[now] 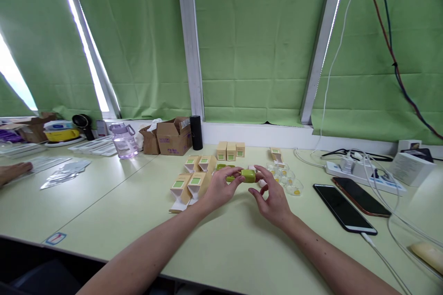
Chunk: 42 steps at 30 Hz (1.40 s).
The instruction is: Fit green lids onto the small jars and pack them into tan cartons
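Observation:
Between my two hands is a small green case [248, 175], raised over the table. My left hand [224, 186] pinches its left side between thumb and fingers. My right hand [272, 193] touches its right side with the fingertips, the thumb held apart below. Behind my left hand, more green pieces [224, 166] lie partly hidden. Several kraft boxes with green labels [178, 184] stand left of my hands, some with flaps open. To the right, clear round containers [294, 187] with small yellow contents sit in a cluster.
Closed small boxes [221, 151] stand at the back, with an open one [276, 154] to their right. Two phones [344, 207], a power strip [367, 177] and cables lie right. Leftward are a cardboard box [173, 137], a purple bottle [123, 141], plastic bags [65, 172] and another person's hand [15, 172].

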Each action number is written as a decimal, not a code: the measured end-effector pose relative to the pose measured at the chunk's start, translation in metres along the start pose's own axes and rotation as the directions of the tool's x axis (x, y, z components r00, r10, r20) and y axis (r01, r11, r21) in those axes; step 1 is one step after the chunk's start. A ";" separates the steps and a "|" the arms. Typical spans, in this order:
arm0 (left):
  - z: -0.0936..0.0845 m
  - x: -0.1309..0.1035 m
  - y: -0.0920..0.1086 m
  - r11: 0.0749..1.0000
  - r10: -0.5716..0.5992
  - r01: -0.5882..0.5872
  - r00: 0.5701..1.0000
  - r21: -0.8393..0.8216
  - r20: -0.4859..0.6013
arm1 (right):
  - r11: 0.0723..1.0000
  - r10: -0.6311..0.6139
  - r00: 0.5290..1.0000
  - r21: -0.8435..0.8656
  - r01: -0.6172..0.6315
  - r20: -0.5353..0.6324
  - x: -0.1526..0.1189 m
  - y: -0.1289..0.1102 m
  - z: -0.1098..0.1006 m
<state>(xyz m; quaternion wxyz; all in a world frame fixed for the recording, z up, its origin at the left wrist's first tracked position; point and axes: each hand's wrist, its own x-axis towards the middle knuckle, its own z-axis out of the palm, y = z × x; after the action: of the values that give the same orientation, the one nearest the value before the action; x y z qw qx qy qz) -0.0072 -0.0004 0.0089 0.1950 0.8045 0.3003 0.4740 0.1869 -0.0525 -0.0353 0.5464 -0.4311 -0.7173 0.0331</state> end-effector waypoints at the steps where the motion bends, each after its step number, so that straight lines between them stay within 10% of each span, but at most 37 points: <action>1: 0.000 0.000 0.000 1.000 -0.016 0.016 1.000 0.001 0.003 | 1.000 0.002 1.000 -0.007 -0.001 0.001 0.000 0.000 0.000; 20: -0.003 0.003 0.006 0.995 -0.084 0.077 0.990 0.064 0.111 | 0.998 0.039 0.998 0.042 -0.041 0.038 0.001 0.000 0.001; 42: -0.009 0.002 -0.003 0.968 0.219 -0.228 0.972 0.103 0.091 | 0.887 0.216 0.971 0.397 -0.237 0.098 0.005 -0.006 -0.001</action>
<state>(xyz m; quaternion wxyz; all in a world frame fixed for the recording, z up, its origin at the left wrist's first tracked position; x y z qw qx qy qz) -0.0154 0.0029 0.0127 0.1066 0.8610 0.2261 0.4429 0.1836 -0.0537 -0.0281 0.5978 -0.3881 -0.6531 0.2558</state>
